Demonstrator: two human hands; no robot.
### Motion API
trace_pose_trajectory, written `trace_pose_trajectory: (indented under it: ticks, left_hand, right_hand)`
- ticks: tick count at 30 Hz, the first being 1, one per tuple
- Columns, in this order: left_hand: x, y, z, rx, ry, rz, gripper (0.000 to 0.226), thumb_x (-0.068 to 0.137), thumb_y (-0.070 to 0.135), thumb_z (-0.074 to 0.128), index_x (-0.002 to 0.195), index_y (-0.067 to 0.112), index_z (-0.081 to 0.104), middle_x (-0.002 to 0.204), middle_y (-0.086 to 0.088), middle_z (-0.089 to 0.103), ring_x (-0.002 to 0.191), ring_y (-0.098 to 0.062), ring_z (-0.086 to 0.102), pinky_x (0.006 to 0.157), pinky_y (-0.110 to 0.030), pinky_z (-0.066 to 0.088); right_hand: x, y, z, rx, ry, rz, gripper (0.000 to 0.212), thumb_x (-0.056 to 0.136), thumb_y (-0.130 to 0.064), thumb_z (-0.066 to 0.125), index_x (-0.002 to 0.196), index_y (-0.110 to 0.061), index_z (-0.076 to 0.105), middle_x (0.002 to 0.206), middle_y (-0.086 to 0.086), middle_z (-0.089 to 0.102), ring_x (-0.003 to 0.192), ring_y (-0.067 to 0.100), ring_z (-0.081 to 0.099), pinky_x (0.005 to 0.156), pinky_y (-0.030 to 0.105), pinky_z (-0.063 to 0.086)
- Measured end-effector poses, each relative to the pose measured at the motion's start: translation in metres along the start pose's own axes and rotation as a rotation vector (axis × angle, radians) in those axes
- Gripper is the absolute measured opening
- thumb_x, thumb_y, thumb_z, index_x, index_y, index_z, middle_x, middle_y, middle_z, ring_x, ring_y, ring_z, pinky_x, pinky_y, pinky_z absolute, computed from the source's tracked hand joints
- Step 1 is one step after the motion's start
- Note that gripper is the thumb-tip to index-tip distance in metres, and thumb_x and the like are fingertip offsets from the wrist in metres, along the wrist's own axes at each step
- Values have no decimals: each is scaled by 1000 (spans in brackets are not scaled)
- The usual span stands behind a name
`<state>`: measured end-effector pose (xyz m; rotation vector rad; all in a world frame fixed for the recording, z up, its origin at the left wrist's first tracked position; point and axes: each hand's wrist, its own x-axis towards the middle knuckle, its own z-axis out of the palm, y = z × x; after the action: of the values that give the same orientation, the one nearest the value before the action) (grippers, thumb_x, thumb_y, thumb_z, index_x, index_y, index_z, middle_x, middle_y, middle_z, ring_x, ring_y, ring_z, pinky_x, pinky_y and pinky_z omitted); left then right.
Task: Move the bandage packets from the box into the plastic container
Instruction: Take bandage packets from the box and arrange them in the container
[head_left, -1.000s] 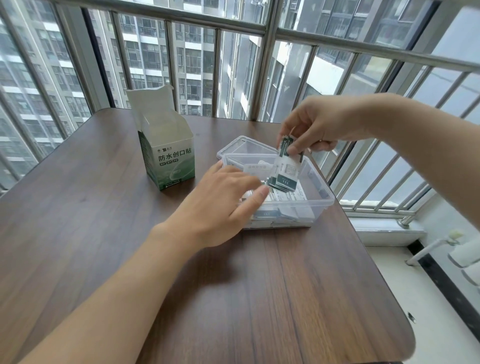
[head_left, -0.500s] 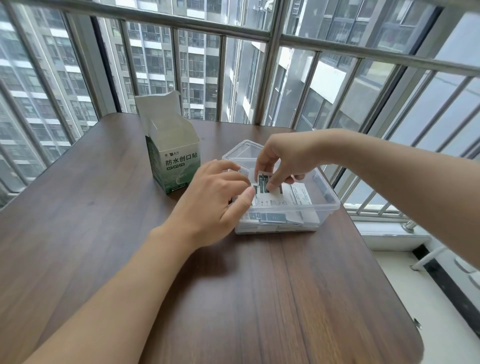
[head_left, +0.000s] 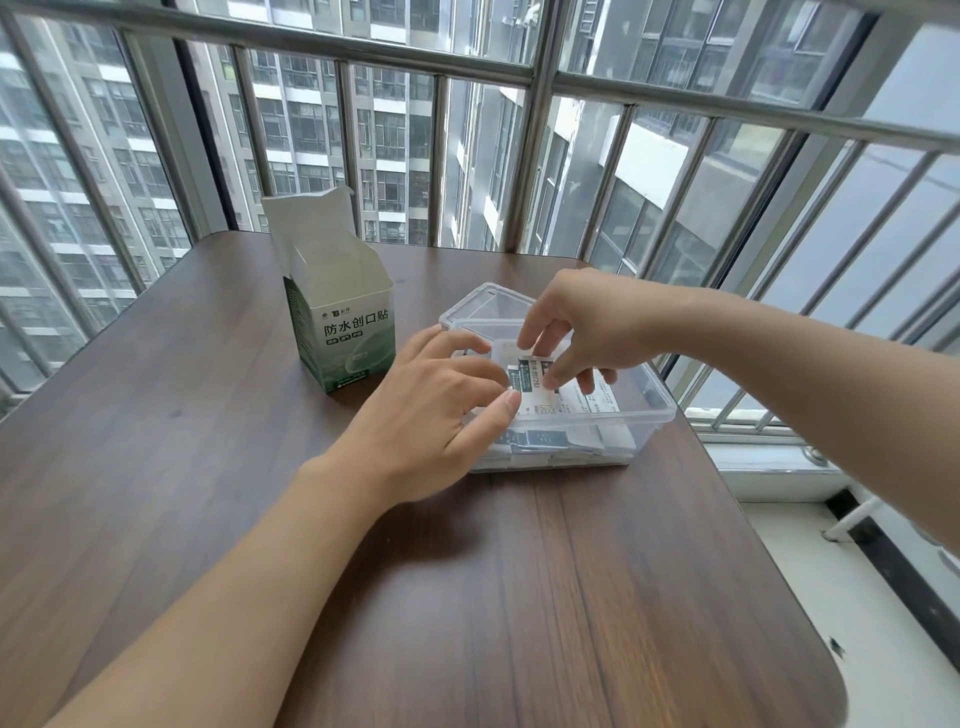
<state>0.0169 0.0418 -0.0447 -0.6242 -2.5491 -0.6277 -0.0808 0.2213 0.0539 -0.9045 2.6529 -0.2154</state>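
A clear plastic container (head_left: 658, 411) sits on the wooden table, with several white-and-green bandage packets lying in it. My right hand (head_left: 576, 332) reaches in from the right and pinches a small stack of bandage packets (head_left: 531, 378) just above the ones inside. My left hand (head_left: 436, 405) rests on the container's left rim with its fingers loosely bent, and its thumb tip touches the lower edge of the held packets. The open green-and-white bandage box (head_left: 343, 332) stands upright to the left of the container, its top flap raised. I cannot see into the box.
The container's clear lid (head_left: 480, 301) lies behind it, partly underneath. The brown table (head_left: 467, 597) ends close to the container on the right, above a drop to a light floor. A metal window railing (head_left: 540, 78) runs behind the table.
My right hand has come down from above the container with the packets and now holds them low inside it. My left hand stayed at the left rim.
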Motion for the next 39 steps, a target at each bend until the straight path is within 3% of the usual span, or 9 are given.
trace_pose_trajectory:
  ticks: [4,9,15,18,24,27,31,36,39]
  left_hand:
    - [1,0,0,-7,-15,-2,58,100,49,30,91,24,81,108,16,74,125,-7,48,111,-17,14]
    - [1,-2,2,-63,2,22,53,101,44,34,92,21,80,108,14,74,121,-11,54,109,-28,31]
    - [0,-8,0,-371,416,-207,40,96,37,35,106,15,66,105,9,65,106,-11,58,92,-27,42]
    - [-2,-13,0,-419,492,-271,42,94,38,35,115,12,61,105,13,61,103,-4,56,91,-22,41]
    - [-5,-17,4,-333,308,-194,44,95,40,39,119,15,66,125,5,56,124,-18,52,105,-28,38]
    - [-6,-15,2,-201,217,-109,42,97,43,41,117,20,71,132,7,58,132,-18,45,113,-22,27]
    - [-3,-5,-3,-45,149,-4,41,97,44,43,114,22,74,133,7,64,139,-19,42,117,-42,31]
    - [6,13,-11,122,-39,75,53,99,53,34,117,24,74,123,13,70,136,-13,48,124,-46,17]
    - [17,21,-19,164,-139,68,57,98,57,30,118,27,73,123,15,69,129,-6,52,125,-41,14]
  right_hand:
    - [-4,1,0,40,36,-7,44,84,-9,81,125,-9,66,113,6,74,51,12,72,44,18,50]
    - [-7,2,-11,114,84,-45,17,87,-12,77,103,-15,76,82,-2,78,50,3,65,48,14,48]
    - [9,5,-46,511,48,38,10,88,-9,73,96,-11,78,72,1,74,55,8,54,56,21,43]
    - [24,-11,-31,371,-15,21,9,87,-14,77,94,-18,80,77,-2,75,62,7,57,57,21,47]
    - [39,-27,1,209,-57,-12,21,85,-15,80,106,-14,76,86,1,79,77,11,76,55,15,52]
    - [26,-23,-4,112,-39,-27,29,87,-13,77,116,-14,72,102,1,77,66,10,75,51,15,52]
    - [4,-4,-19,-155,-65,40,44,83,-23,81,125,-19,69,115,-6,73,62,14,71,46,16,51]
    - [5,19,-7,-325,-167,146,53,85,-47,77,131,-25,64,112,-4,74,82,20,75,64,30,63]
    - [8,24,0,-298,-179,137,52,86,-42,77,133,-26,62,115,-4,73,91,24,74,71,35,63]
